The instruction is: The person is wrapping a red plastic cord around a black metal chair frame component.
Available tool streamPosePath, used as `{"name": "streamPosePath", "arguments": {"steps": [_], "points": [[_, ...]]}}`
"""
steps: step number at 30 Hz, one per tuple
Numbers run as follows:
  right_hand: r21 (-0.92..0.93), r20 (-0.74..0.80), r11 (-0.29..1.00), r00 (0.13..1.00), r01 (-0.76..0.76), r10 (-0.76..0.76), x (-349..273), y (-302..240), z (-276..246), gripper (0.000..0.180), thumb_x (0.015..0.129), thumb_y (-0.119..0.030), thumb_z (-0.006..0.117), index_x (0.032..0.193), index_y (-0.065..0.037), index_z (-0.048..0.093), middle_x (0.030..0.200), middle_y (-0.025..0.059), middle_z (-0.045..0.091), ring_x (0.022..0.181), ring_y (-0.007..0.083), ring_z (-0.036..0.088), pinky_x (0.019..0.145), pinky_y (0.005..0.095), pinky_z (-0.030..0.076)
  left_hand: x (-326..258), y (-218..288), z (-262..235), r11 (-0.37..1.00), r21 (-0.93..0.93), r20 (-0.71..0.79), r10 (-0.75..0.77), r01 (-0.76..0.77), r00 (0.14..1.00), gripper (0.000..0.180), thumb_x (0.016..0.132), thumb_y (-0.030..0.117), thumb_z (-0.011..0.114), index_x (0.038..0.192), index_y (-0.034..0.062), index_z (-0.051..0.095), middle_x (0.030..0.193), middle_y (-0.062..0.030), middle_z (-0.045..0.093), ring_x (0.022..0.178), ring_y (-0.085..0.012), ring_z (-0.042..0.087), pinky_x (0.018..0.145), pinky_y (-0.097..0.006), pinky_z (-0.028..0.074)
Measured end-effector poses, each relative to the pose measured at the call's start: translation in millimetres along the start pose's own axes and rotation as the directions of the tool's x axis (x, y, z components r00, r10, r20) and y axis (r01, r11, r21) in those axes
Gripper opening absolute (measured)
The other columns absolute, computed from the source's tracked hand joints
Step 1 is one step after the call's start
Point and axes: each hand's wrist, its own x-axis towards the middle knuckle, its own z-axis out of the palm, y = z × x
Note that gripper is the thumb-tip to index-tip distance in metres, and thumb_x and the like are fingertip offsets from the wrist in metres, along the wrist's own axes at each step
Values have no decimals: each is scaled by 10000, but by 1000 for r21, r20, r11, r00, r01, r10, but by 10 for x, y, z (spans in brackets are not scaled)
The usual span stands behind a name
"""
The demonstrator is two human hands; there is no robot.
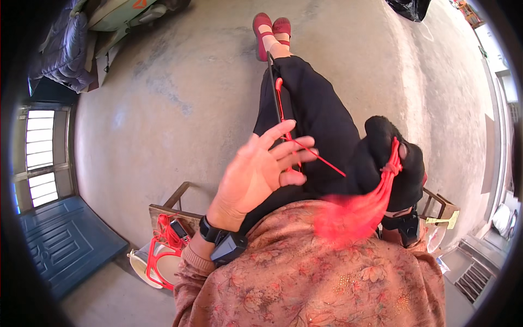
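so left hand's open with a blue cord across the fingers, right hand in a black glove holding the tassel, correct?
Not quite. The head view shows the cord across the left hand's fingers is red, not blue. The rest stands: left hand open, black-gloved right hand holding the red tassel.

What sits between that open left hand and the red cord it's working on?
Nothing visible does. The left hand is spread open, and the red cord runs right across its fingers, touching them. The right hand, in a black glove, grips the red tassel.
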Motion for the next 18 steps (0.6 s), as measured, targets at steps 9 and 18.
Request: {"name": "streamPosePath", "arguments": {"steps": [9,18], "points": [[-648,-108,690,935,-323,337,133,681,-863,458,795,-330,703,1044,23,550,924,113,623,820,198,592,740,305,479,-345,-52,-437,994,-61,-301,63,-85,952,448,914,361,532,1175,-3,511,775,-39,447,741,-184,460,589,-286,411],[-912,-254,231,910,-338,329,248,847,-614,433,834,-344,679,1024,34,588,774,138,623,711,180,590,671,295,481,-646,-210,-364,932,334,-441,22,142,897,162,976,174,502,943,26,560,541,68,353,425,-10,278,368,-172,204]]}}
